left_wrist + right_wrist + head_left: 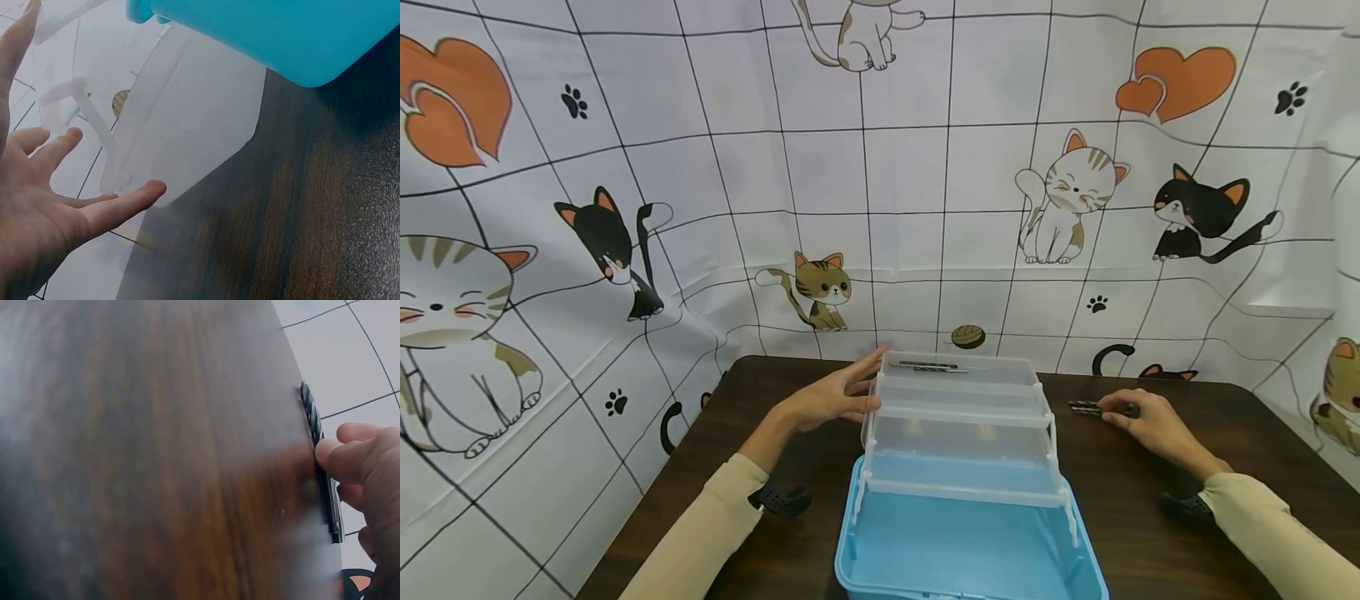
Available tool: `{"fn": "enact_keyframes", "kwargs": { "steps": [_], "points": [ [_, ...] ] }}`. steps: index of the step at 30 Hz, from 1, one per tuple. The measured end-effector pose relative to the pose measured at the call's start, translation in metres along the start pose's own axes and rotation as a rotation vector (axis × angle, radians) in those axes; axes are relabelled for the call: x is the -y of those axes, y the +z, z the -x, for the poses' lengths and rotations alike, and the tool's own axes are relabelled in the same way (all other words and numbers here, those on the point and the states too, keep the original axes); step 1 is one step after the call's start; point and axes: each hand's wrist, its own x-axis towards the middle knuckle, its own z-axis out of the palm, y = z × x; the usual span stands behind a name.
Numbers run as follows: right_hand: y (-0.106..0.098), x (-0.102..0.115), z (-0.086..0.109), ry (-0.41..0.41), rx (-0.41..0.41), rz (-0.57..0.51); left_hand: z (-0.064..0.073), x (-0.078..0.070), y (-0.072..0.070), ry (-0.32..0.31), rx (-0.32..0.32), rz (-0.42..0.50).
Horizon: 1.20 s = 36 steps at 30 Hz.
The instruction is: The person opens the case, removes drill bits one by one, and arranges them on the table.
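My right hand [1144, 423] pinches a dark drill bit [312, 415] between thumb and fingertips, low over the table at the right of the box. Its spiral flutes point away from the hand's wrist side, and the smooth shank shows below the fingers. My left hand [833, 397] has its fingers spread and fairly straight at the left end of the translucent fold-out trays [958, 415]. These trays rise in steps from a light blue storage box [958, 542]. Dark drill bits [925, 366] lie in the topmost tray.
The box stands on a dark wood table [805, 533]. Behind and beside the table hangs a white sheet [910, 183] with grid lines and cartoon cats. A dark wrist strap [781, 500] circles the left wrist.
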Motion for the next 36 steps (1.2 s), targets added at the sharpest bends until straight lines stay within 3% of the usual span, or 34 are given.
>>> {"fn": "enact_keyframes", "kwargs": {
  "steps": [9,15,19,24,28,36],
  "points": [
    [-0.001,0.003,0.004,0.075,0.004,-0.066,0.002,0.0,0.001,0.012,0.0,-0.005],
    [-0.005,0.003,0.003,0.128,-0.064,-0.06,0.002,0.003,0.001,0.003,0.0,0.0],
    [-0.016,0.009,-0.002,0.172,-0.073,-0.122,0.001,0.003,-0.001,-0.001,-0.002,-0.004],
    [-0.036,0.035,-0.017,0.157,-0.029,-0.195,-0.001,0.0,-0.002,0.004,0.003,-0.006],
    [-0.047,0.062,-0.034,0.115,0.059,-0.217,0.0,-0.003,-0.003,0.007,-0.005,-0.004],
    [-0.047,0.107,-0.056,0.051,0.152,-0.258,0.0,0.0,-0.001,-0.011,0.003,-0.002]
  ]
}}
